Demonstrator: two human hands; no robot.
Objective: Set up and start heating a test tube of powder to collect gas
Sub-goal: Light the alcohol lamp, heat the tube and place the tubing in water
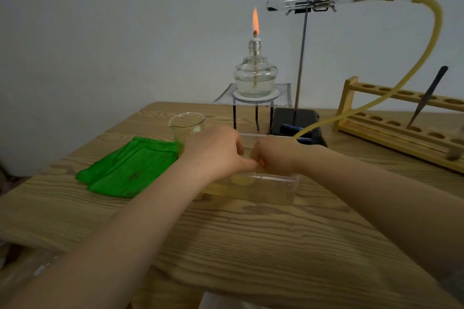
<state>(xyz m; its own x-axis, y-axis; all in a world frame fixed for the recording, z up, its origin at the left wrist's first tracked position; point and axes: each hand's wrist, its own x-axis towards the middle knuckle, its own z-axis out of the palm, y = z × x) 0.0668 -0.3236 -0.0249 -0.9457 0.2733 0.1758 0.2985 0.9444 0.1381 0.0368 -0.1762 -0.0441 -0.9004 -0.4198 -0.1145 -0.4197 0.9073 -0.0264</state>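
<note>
With the spirit lamp [255,75] lit at centre and the clamped test tube [301,4] upper right, my left hand [216,150] and right hand [273,155] work over the water trough [276,190], each grip closed on something I cannot tell; next, seat the rubber tube [424,57] underwater.

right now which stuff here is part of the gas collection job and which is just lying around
In use: lit alcohol lamp, clamped test tube, yellow hose, water trough, left hand, right hand.

Lying about: green cloth, beaker, wooden rack, tweezers.
</note>
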